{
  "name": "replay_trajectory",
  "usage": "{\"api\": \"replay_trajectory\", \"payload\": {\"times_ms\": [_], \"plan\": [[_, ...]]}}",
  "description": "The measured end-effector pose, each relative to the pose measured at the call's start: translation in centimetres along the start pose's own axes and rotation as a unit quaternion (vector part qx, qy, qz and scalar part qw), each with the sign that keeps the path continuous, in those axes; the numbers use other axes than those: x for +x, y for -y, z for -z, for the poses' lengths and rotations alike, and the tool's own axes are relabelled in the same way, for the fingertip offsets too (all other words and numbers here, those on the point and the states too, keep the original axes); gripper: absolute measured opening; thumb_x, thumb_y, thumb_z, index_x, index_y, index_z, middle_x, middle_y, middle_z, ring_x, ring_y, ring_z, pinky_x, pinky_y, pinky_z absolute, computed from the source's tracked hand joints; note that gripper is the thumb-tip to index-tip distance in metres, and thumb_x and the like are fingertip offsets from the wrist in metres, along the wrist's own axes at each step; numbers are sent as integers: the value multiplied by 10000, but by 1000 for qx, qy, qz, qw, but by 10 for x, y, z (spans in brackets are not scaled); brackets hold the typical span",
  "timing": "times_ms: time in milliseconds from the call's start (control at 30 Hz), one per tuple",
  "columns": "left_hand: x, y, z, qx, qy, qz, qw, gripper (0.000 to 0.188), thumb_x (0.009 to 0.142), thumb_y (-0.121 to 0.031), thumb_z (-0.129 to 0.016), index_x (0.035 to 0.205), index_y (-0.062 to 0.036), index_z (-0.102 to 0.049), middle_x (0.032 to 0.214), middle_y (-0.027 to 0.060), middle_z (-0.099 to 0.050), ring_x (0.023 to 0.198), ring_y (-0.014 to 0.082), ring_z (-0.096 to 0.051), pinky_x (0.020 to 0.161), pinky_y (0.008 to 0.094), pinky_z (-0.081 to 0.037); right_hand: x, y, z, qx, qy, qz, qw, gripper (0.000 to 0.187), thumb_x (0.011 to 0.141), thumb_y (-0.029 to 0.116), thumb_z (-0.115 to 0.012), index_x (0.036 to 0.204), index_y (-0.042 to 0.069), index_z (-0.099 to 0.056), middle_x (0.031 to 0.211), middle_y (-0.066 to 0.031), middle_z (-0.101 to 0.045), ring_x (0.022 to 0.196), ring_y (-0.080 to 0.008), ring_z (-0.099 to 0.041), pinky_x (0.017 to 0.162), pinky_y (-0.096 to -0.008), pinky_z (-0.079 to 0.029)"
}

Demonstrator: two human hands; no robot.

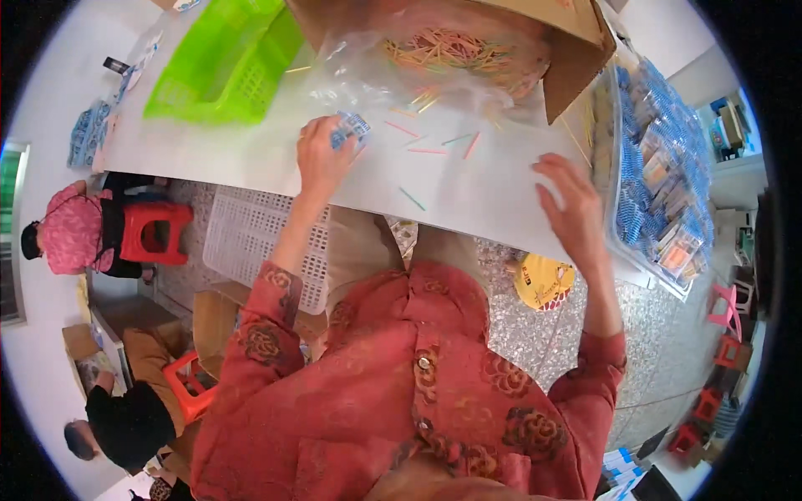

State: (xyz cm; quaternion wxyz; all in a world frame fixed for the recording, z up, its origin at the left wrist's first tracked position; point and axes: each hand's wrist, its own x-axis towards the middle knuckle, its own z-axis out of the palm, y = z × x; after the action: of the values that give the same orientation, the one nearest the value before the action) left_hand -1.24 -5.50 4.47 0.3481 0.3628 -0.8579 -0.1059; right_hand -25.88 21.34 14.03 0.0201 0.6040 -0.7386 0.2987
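My left hand is closed on a small blue-and-white patterned packet above the white table. On the right, my right hand hangs over the table's edge with its fingers apart and nothing in them. Between the hands lie several thin coloured sticks, among them a pink stick and a green stick. Many more thin sticks fill a clear plastic bag, which spills from the open cardboard box at the far side.
A bright green basket stands at the back left. To the right, a clear bin holds many blue-patterned packets. Below the table are a white crate and a yellow bag. Other people and red stools are at the left.
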Motion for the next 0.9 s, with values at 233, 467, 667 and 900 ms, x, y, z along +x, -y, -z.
{"api": "replay_trajectory", "payload": {"times_ms": [233,467,667,900], "plan": [[-4,50,-5,114,2,20,993,485,715,-323,-736,1069,-18,-603,1077,162,-594,1016,328,-535,883,415,-411,25,36,-76,75,52,72,993,199,778,26,-614,976,38,-605,985,-118,-625,883,-308,-606,754,-378,-499],[-6,49,-1,94,4,47,994,345,675,-311,-756,933,-98,-669,921,76,-633,913,277,-565,811,392,-421,43,55,-105,86,92,105,986,167,788,43,-604,956,41,-604,945,-109,-633,833,-301,-615,714,-380,-505],[-10,55,-1,11,-50,69,996,235,616,-174,-787,789,-96,-650,815,38,-624,840,242,-568,760,375,-412,50,61,-120,85,112,118,983,174,800,49,-604,975,48,-605,965,-119,-636,847,-312,-618,712,-378,-508],[-11,63,3,-100,-51,106,988,155,681,-155,-768,710,-48,-661,719,85,-635,738,240,-593,673,334,-457,62,67,-139,126,128,90,980,177,803,32,-599,977,24,-628,968,-133,-642,829,-286,-636,706,-356,-516]]}}
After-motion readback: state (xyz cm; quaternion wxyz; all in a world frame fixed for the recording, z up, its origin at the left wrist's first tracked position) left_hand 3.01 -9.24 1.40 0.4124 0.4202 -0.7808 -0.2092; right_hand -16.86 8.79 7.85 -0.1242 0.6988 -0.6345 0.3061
